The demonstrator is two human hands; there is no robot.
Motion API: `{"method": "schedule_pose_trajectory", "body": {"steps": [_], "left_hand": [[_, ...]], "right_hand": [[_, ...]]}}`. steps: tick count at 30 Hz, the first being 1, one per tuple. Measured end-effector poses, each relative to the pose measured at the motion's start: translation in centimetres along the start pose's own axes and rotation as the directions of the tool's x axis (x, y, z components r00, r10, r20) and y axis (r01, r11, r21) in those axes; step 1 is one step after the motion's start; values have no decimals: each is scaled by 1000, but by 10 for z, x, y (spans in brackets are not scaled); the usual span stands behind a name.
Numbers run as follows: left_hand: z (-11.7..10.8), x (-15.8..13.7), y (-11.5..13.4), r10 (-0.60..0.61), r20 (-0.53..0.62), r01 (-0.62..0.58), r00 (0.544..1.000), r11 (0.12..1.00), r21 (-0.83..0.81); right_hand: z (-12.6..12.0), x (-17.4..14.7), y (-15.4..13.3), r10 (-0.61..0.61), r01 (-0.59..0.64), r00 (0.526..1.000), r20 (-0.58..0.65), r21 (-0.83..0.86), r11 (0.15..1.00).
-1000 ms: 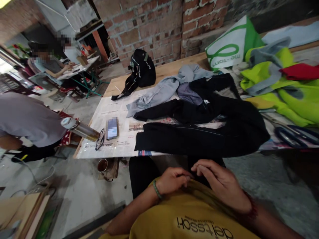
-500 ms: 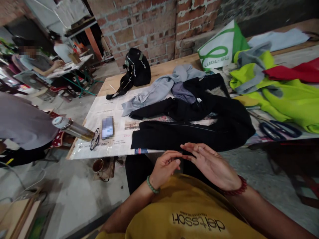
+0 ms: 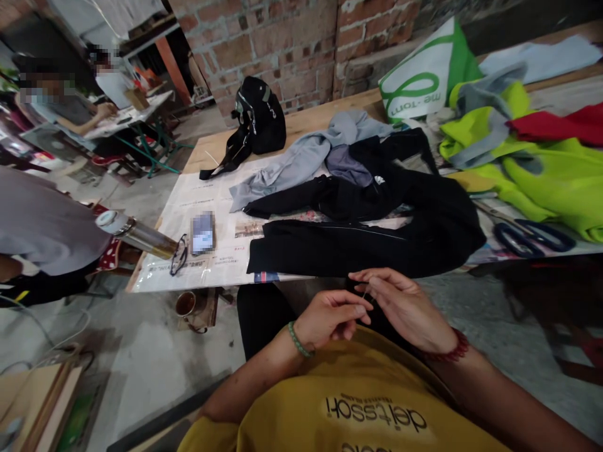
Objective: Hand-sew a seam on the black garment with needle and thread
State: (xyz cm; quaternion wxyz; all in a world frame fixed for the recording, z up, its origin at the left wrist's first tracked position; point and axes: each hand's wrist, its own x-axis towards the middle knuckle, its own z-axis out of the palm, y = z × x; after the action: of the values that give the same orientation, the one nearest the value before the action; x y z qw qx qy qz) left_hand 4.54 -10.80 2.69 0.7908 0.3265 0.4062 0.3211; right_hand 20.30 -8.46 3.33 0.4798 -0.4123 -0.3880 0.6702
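In front of my yellow shirt (image 3: 377, 402), just off the table's near edge, my two hands meet at the fingertips. My left hand (image 3: 332, 319), with a green bead bracelet at the wrist, has its thumb and forefinger pinched together. Bent fingers of my right hand (image 3: 407, 307) close against the thumb; a dark red bead bracelet circles that wrist. A very thin, light sliver shows between the fingertips, too small to name. Nearest beyond the hands lies a black garment (image 3: 325, 248) with a thin pale line along it, spread over newspaper (image 3: 221, 263).
Grey cloth (image 3: 301, 157), a black bag (image 3: 259, 116), a phone (image 3: 203, 232), glasses (image 3: 179, 254) and a bottle (image 3: 136, 233) rest on the table. Dark-handled scissors (image 3: 532, 237) lie right, by lime-yellow clothes (image 3: 551, 182). A mug (image 3: 185, 304) stands below. People sit left.
My left hand has shifted right, towards my right hand. The right hand's fingers have curled from spread to pinched, and the thin sliver now shows between them. The view has tilted slightly.
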Motion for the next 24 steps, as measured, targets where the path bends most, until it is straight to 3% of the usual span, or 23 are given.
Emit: {"method": "schedule_pose_trajectory", "body": {"steps": [8, 16, 24], "left_hand": [[-9, -3, -2, -18, -24, 18, 1000, 1000, -7], [-17, -5, -3, -6, 29, 7, 1000, 999, -45], [-16, -4, -3, 33, 7, -33, 999, 997, 63]], "right_hand": [[-11, 9, 0, -123, 115, 989, -84, -97, 989], [-19, 15, -6, -127, 128, 992, -10, 46, 991], [-17, 14, -13, -173, 178, 981, -89, 47, 983]]}}
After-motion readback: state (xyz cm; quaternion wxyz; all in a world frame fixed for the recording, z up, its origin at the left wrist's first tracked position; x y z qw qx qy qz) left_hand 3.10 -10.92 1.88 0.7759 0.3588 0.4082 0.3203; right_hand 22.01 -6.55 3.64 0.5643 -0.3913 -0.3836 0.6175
